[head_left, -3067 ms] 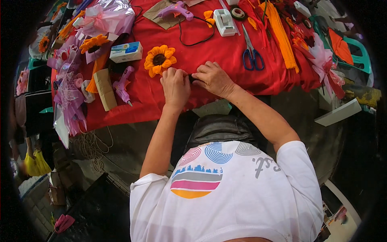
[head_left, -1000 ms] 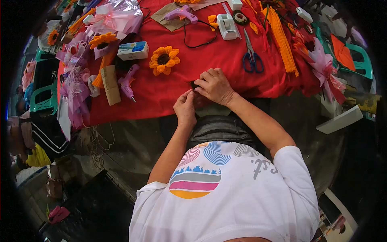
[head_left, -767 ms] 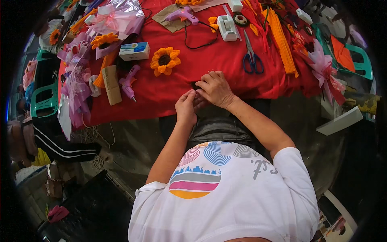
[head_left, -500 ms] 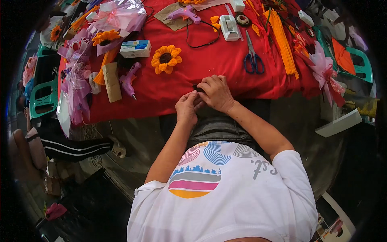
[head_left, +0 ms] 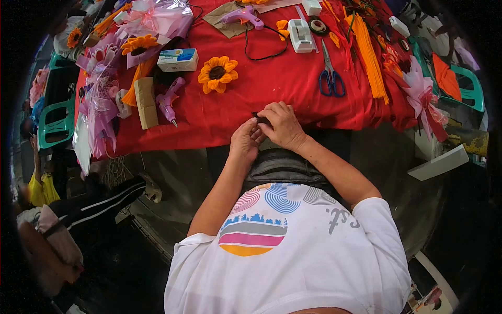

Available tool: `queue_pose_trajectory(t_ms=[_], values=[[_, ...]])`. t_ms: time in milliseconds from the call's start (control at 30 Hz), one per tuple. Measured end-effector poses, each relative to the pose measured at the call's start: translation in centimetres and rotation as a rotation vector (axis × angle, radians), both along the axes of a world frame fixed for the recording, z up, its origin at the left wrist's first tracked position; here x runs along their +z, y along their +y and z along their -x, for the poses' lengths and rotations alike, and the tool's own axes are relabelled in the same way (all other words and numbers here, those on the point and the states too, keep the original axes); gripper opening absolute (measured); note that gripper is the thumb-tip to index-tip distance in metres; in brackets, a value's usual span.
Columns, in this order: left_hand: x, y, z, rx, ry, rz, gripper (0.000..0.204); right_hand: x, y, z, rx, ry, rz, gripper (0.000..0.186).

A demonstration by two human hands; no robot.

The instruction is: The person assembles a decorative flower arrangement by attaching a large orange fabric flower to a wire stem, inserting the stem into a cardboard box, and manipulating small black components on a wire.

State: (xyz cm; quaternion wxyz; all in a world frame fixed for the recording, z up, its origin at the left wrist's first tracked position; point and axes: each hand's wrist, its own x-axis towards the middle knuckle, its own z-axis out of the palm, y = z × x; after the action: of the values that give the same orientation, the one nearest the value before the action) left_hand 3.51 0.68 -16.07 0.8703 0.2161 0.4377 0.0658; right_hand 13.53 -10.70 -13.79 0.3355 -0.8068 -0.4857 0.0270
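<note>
At the near edge of the red-covered table, my left hand and my right hand meet, fingertips close together. Between them is a small dark piece, mostly hidden by the fingers, so its kind does not show clearly. Both hands are closed in a pinch on it. Beyond them lies a finished orange flower with a dark centre, made of fuzzy stems. To its left are a pink glue gun and a small white-and-blue box. Scissors with blue handles rest to the right.
Orange pipe cleaners lie in a long bundle at the right. A white tape dispenser and another glue gun with a looped cord are farther back. Wrapped bouquets crowd the left edge. Someone in striped dark trousers is at the left.
My hands stay together at the table edge, the left fingers slightly more spread beneath the dark piece. The person at the left has shifted lower, and a yellow bag has come into view.
</note>
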Motion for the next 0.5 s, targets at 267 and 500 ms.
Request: queue_pose_trajectory(t_ms=[267, 500], values=[[4.5, -0.3, -0.2, -0.091, -0.071, -0.253, 0.010, 2.8, -0.4, -0.6, -0.114, 0.797, -0.220, 0.015], [7.7, 0.5, -0.5, -0.273, -0.130, -0.546, 0.016, 6.7, -0.7, -1.8, -0.042, 0.927, -0.220, 0.015]])
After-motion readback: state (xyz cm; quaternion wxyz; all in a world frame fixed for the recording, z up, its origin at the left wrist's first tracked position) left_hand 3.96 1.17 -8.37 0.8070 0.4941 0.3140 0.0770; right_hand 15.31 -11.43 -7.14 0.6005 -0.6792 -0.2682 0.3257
